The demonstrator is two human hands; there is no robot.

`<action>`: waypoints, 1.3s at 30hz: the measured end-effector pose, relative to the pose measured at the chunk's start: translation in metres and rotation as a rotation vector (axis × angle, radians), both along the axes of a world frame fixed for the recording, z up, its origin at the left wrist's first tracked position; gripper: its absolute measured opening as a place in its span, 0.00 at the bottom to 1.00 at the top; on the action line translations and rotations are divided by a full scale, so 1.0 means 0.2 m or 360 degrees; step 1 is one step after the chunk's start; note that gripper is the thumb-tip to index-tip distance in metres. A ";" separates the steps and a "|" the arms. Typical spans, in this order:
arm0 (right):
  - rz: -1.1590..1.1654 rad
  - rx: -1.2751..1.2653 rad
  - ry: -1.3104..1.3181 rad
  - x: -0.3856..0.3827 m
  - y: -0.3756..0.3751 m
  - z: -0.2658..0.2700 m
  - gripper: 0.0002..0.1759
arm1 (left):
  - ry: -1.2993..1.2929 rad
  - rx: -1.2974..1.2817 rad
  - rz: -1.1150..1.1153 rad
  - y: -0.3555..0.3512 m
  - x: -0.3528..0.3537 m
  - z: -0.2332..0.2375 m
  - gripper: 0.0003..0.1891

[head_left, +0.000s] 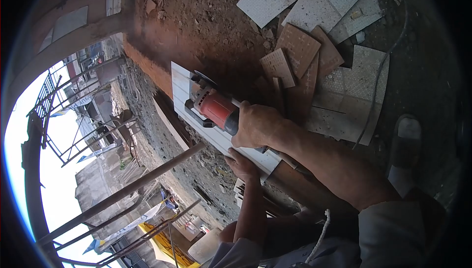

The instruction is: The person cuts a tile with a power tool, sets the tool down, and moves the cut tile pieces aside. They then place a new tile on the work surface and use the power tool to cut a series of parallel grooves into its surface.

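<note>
My right hand (258, 126) is wrapped around the rear body of a red and black angle grinder (216, 109). The grinder's round disc (204, 78) sits at the far edge of a long white tile (184, 88), with reddish dust around it. My left hand (242, 165) grips the near edge of the same tile, just below the grinder; some of its fingers are hidden. A black side handle (199, 115) sticks out from the grinder over the tile.
Several loose tiles (290, 54), brown and white, lie on the dirt to the right. A dark cable (376, 91) runs across them. A long pole (123, 192) slants in from the lower left. Rubble covers the ground, and a shoe (408, 133) shows at right.
</note>
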State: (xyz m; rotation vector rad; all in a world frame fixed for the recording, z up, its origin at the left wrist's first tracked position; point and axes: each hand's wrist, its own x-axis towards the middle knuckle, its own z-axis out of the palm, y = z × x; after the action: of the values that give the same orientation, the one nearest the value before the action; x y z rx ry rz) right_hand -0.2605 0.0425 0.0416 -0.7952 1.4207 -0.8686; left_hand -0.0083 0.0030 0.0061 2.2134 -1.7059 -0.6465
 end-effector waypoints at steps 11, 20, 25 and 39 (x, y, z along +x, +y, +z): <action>0.0017 -0.0002 0.0004 0.00 -0.02 0.00 0.40 | -0.0014 -0.0093 -0.0090 -0.01 0.03 -0.02 0.46; -0.0027 -0.0015 -0.0018 -0.01 -0.13 0.00 0.39 | -0.0073 -0.0088 -0.0086 0.00 0.03 -0.02 0.48; -0.0021 -0.0054 0.0008 -0.02 -0.15 0.00 0.40 | -0.0163 -0.0111 -0.0033 0.00 0.02 -0.02 0.47; -0.0033 -0.0052 0.0029 0.01 -0.05 -0.02 0.39 | -0.0299 -0.0167 0.0027 -0.02 0.05 -0.04 0.41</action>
State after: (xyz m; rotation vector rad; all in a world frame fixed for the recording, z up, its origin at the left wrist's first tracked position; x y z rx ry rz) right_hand -0.2578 0.0317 0.0386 -0.8163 1.4358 -0.9047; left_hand 0.0012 -0.0008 -0.0020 2.2733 -1.7617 -0.3453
